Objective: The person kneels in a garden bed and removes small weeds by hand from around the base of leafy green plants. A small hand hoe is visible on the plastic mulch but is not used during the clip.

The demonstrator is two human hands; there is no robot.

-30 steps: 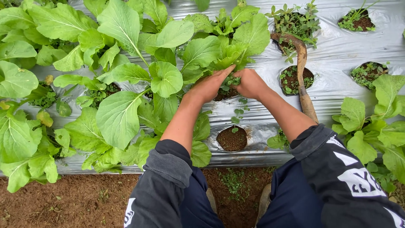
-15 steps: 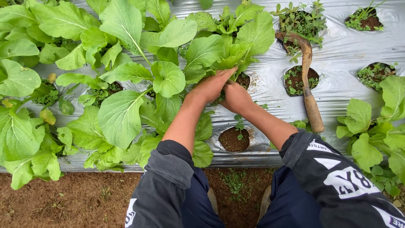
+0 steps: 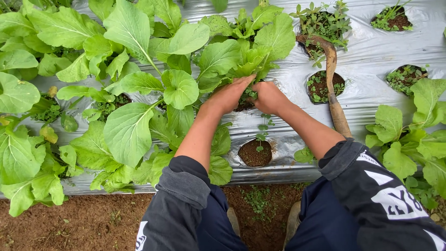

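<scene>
**Hands at the base of a leafy plant in a mulched bed**

Silver plastic mulch [image 3: 371,60] covers a raised garden bed, with round planting holes cut through it and bare brown soil [image 3: 83,223] along the near edge. Broad-leaved green plants [image 3: 125,130] fill the left half of the bed; a further cluster [image 3: 409,144] stands at the right edge.

Both hands meet at one planting hole near the centre of the bed. The left hand [image 3: 228,95] lies with fingers extended and close together, pressed against the lower stems of a leafy green plant [image 3: 246,58], holding its foliage back. The right hand [image 3: 268,96] is curled, fingers tucked down into the same hole among small weeds [image 3: 248,95] — whether it actually grips any of them cannot be told, as the fingertips are hidden. The two hands sit just beside each other, nearly touching.

Nearer the person, a separate hole [image 3: 254,153] holds dark soil and a thin sprig. A wooden-handled tool [image 3: 333,93] lies on the mulch to the right, well apart from both hands, its head resting over a weedy hole [image 3: 320,88]. Dark sleeves are pushed up on both forearms.
</scene>
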